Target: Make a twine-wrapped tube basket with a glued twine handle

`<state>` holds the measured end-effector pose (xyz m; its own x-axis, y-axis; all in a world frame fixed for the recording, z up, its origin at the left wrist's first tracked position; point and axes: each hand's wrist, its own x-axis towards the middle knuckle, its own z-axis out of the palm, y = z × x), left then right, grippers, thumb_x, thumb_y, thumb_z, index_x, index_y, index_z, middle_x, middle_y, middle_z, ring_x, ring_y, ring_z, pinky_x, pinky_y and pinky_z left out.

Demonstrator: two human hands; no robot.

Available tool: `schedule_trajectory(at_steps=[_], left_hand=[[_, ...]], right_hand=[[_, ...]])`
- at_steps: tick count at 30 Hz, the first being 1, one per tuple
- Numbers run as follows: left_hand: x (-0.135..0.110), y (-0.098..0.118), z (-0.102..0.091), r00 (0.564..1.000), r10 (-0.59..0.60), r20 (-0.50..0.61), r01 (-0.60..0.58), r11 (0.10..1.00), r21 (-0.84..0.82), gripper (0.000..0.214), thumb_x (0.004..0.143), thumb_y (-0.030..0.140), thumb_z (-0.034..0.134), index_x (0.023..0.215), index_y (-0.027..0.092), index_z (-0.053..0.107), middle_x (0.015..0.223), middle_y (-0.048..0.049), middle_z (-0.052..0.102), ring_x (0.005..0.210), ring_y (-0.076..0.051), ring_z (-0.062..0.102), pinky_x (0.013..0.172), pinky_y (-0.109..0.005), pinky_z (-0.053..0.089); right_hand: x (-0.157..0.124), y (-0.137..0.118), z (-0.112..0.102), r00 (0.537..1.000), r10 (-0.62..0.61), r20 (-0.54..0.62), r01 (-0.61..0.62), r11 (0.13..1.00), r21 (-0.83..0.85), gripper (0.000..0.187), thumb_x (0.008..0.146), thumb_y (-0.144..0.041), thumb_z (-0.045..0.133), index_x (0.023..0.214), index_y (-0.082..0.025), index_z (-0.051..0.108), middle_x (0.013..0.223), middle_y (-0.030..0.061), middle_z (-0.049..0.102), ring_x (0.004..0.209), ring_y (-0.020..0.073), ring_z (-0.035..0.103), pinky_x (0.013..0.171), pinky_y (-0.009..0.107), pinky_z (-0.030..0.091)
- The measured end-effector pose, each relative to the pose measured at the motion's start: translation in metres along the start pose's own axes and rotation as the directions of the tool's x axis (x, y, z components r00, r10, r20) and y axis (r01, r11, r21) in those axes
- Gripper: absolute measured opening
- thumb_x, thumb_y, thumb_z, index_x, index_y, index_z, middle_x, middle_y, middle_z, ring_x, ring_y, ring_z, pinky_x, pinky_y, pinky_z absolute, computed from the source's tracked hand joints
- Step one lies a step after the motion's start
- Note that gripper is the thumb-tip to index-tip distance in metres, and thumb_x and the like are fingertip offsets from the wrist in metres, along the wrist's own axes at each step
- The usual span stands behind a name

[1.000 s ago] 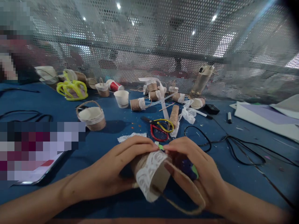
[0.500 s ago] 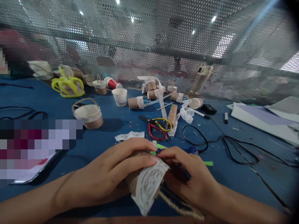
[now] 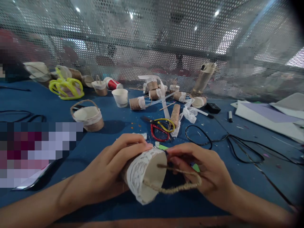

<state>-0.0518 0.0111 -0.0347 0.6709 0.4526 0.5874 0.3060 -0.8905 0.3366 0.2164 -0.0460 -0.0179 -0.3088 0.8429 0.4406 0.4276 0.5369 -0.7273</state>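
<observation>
My left hand (image 3: 111,171) is wrapped round a small paper-cup basket (image 3: 144,175) covered in burlap with a white lace band at its rim. The cup lies on its side, its open mouth turned toward me. My right hand (image 3: 204,172) is closed on the cup's twine handle (image 3: 175,186), which loops across the mouth, fingertips pinching near the rim. A green paper scrap (image 3: 162,147) lies just beyond my fingers.
Red and yellow scissors (image 3: 161,129) lie behind my hands. A finished basket (image 3: 89,117), a white cup (image 3: 120,96), several burlap rolls (image 3: 137,103), a yellow wire shape (image 3: 66,88), black cables (image 3: 237,145), a phone (image 3: 35,180) and paper sheets (image 3: 268,117) sit on the blue table.
The cup has been turned so its open mouth faces me and lifted slightly. The twine handle now loops across the front, with my right hand gripping it.
</observation>
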Motion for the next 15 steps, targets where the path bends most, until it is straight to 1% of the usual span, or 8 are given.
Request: schedule_trajectory(at_steps=[3, 5, 8, 11, 12, 15], left_hand=[[0.001, 0.0, -0.002, 1.0, 0.029, 0.005, -0.029, 1.0, 0.005, 0.068, 0.088, 0.026, 0.067, 0.149, 0.031, 0.036, 0.133, -0.0106, 0.057, 0.115, -0.029, 0.062, 0.097, -0.038, 0.058], [0.001, 0.0, -0.003, 0.998, 0.056, 0.005, -0.056, 0.998, 0.01, 0.066, 0.089, 0.026, 0.066, 0.149, 0.03, 0.037, 0.132, -0.0108, 0.057, 0.114, -0.028, 0.062, 0.098, -0.037, 0.058], [0.002, 0.0, -0.004, 0.996, 0.086, -0.001, -0.086, 0.996, 0.028, 0.062, 0.091, 0.022, 0.062, 0.149, 0.028, 0.038, 0.13, -0.011, 0.058, 0.113, -0.026, 0.063, 0.097, -0.034, 0.058], [0.002, 0.0, -0.004, 0.995, 0.092, -0.024, -0.091, 0.995, 0.033, 0.062, 0.092, 0.021, 0.061, 0.149, 0.028, 0.038, 0.128, -0.0107, 0.059, 0.111, -0.025, 0.064, 0.094, -0.034, 0.06], [0.001, -0.001, -0.003, 0.996, 0.085, -0.021, -0.084, 0.996, 0.035, 0.063, 0.091, 0.022, 0.061, 0.149, 0.029, 0.037, 0.128, -0.0106, 0.059, 0.111, -0.025, 0.064, 0.094, -0.034, 0.06], [0.0, -0.002, -0.003, 0.998, 0.055, 0.003, -0.055, 0.998, 0.044, 0.065, 0.09, 0.024, 0.062, 0.149, 0.031, 0.035, 0.129, -0.0108, 0.059, 0.111, -0.027, 0.064, 0.094, -0.036, 0.061]], right_hand=[[0.004, -0.001, -0.001, 0.999, 0.024, -0.047, -0.024, 1.0, 0.012, 0.01, 0.095, -0.016, 0.061, 0.098, -0.025, 0.065, 0.083, -0.002, 0.073, 0.069, 0.0107, 0.07, 0.062, 0.018, 0.053], [0.005, -0.001, 0.0, 0.998, 0.052, -0.041, -0.05, 0.998, 0.04, 0.007, 0.096, -0.019, 0.06, 0.095, -0.024, 0.063, 0.082, -0.0025, 0.07, 0.066, 0.0098, 0.066, 0.061, 0.018, 0.052], [0.002, 0.002, 0.001, 0.998, 0.054, 0.019, -0.056, 0.994, 0.092, 0.012, 0.101, -0.017, 0.05, 0.099, -0.027, 0.057, 0.083, -0.0039, 0.063, 0.065, 0.0087, 0.058, 0.061, 0.018, 0.048], [-0.007, 0.005, 0.003, 0.995, 0.039, 0.091, -0.05, 0.992, 0.12, 0.017, 0.103, -0.015, 0.042, 0.105, -0.028, 0.053, 0.084, -0.0033, 0.06, 0.067, 0.0104, 0.053, 0.062, 0.02, 0.045], [-0.01, 0.006, 0.003, 0.993, 0.055, 0.101, -0.065, 0.992, 0.103, 0.017, 0.103, -0.015, 0.042, 0.105, -0.028, 0.052, 0.085, -0.0028, 0.059, 0.068, 0.0112, 0.052, 0.062, 0.021, 0.045], [-0.018, 0.008, 0.006, 0.99, 0.13, 0.063, -0.133, 0.99, 0.045, 0.013, 0.102, -0.017, 0.045, 0.106, -0.028, 0.052, 0.085, -0.0015, 0.056, 0.07, 0.0131, 0.05, 0.062, 0.023, 0.043]])
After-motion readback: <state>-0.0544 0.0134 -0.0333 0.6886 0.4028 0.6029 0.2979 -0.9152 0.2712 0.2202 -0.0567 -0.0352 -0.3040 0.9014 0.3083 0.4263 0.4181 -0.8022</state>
